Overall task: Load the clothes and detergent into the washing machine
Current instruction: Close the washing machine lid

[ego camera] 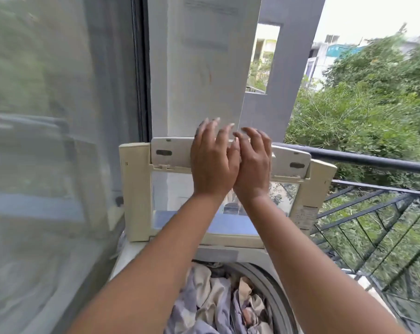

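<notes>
Clothes [216, 304] sit piled in the washer drum [272, 282], soft and floppy, probably best grabbed by a bunched fold. Above the drum, left hand [212, 162] and right hand [253, 165] hover loose-fingered at the lid [170, 153], gripping nothing.

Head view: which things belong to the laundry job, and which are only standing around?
Job: clothes, washer, lid, left hand, right hand.
Around: railing, glass door, trees.
</notes>
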Action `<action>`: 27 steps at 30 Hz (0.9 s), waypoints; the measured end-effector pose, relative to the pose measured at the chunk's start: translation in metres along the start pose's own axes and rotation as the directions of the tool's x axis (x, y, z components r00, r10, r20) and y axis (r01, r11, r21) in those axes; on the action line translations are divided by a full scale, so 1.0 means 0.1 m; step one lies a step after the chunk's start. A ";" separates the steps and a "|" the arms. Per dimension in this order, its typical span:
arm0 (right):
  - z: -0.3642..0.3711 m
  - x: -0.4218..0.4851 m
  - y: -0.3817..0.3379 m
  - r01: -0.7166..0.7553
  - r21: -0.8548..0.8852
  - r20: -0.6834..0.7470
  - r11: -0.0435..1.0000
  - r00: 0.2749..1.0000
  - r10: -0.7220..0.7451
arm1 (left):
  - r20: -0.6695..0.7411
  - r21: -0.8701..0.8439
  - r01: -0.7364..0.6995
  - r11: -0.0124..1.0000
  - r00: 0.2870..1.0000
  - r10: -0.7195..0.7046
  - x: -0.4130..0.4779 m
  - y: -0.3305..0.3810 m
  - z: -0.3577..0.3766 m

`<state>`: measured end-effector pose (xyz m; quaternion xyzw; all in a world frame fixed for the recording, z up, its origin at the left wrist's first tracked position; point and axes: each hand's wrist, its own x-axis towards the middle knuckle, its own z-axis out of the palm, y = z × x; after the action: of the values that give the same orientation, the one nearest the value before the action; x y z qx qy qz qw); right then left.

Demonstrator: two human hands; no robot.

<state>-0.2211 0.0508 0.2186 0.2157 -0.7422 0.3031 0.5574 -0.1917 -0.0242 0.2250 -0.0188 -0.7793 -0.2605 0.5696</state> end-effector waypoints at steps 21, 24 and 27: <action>-0.10 0.03 0.25 0.019 -0.333 0.672 0.943 0.706 0.223 | 0.566 0.436 -0.086 0.896 0.800 -0.199 0.02 -0.07 0.12; -0.17 0.00 0.22 0.012 -0.329 0.675 0.944 0.702 0.227 | 0.572 0.439 -0.092 0.894 0.796 -0.200 -0.01 -0.01 0.06; -0.27 -0.03 0.18 0.004 -0.316 0.687 0.949 0.691 0.226 | 0.574 0.441 -0.085 0.893 0.792 -0.208 -0.06 0.04 0.00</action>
<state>-0.2134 0.0821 0.2174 0.1854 -0.9481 0.1156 0.2310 -0.1883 -0.0197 0.2214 0.0553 -0.9587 -0.0742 0.2689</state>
